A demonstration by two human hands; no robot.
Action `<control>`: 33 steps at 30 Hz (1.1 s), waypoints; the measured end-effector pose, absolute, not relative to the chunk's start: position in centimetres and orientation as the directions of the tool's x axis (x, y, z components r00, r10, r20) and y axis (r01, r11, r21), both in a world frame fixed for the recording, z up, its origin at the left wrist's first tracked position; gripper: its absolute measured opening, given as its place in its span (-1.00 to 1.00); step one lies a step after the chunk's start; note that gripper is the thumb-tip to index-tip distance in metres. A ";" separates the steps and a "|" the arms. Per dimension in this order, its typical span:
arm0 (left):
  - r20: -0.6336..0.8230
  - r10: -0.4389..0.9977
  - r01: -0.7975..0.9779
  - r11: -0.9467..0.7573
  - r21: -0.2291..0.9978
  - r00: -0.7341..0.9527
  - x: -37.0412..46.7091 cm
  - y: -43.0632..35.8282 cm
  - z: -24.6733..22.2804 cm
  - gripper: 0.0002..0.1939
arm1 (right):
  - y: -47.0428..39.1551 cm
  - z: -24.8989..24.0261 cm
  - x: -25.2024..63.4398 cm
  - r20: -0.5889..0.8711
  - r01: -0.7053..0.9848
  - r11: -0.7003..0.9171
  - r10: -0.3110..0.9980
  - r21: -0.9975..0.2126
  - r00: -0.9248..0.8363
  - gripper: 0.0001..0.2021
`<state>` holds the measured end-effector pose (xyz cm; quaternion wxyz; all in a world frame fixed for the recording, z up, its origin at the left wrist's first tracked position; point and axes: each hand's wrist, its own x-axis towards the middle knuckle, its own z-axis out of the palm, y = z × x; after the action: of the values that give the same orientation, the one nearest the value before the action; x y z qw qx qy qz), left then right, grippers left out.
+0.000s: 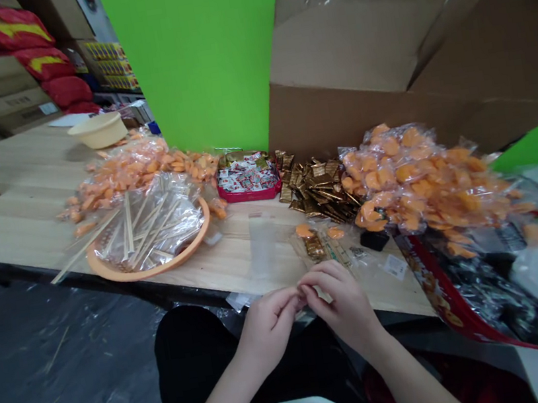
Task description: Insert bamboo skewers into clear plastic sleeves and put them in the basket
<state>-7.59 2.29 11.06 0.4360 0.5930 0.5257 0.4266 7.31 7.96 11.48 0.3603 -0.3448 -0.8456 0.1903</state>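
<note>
My left hand point(270, 325) and my right hand point(338, 302) meet at the table's front edge, fingertips pinched together over something too small to make out. Just beyond my right hand lies a clear plastic bag point(358, 269) with a gold packet point(313, 247) and orange pieces point(304, 230) beside it. Farther back are a heap of gold packets point(319, 184) and a pink tray point(251, 195) of small white and red sachets. A clear plastic sleeve point(262, 246) lies flat in front of the tray.
An orange basket point(158, 268) at left holds wooden sticks and clear bags. Wrapped orange pieces point(410, 175) pile up at right, more point(128, 164) at left. A red box point(435, 285) of dark packets stands at right. Behind rise a green board point(199, 58) and a cardboard box point(337, 45).
</note>
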 end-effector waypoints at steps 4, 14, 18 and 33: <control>-0.036 0.997 0.054 0.033 0.998 0.066 -7.2 2.5 10.6 -0.74 | 8.3 11.0 7.4 0.399 0.396 0.534 0.837 -0.747 -0.375 -0.90; -0.432 0.897 -0.576 0.403 0.711 0.094 -9.4 2.6 10.0 -0.69 | 7.6 4.6 18.9 -0.278 0.243 -0.214 0.923 -0.946 -0.267 -0.76; -0.436 0.887 -0.598 0.433 0.675 0.151 -9.4 3.0 10.2 -0.70 | 5.2 1.0 21.0 -0.410 0.665 -0.158 0.880 -0.730 -0.241 -0.91; -0.355 0.926 -0.435 0.373 0.819 0.124 -7.6 2.8 9.7 -0.70 | 7.5 8.8 7.6 -0.106 0.030 -0.102 0.913 -0.994 -0.395 -0.87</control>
<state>-7.56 2.82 9.72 0.6976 0.2747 0.4469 0.4881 7.63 7.46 8.76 0.3591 -0.4167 -0.5657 0.6143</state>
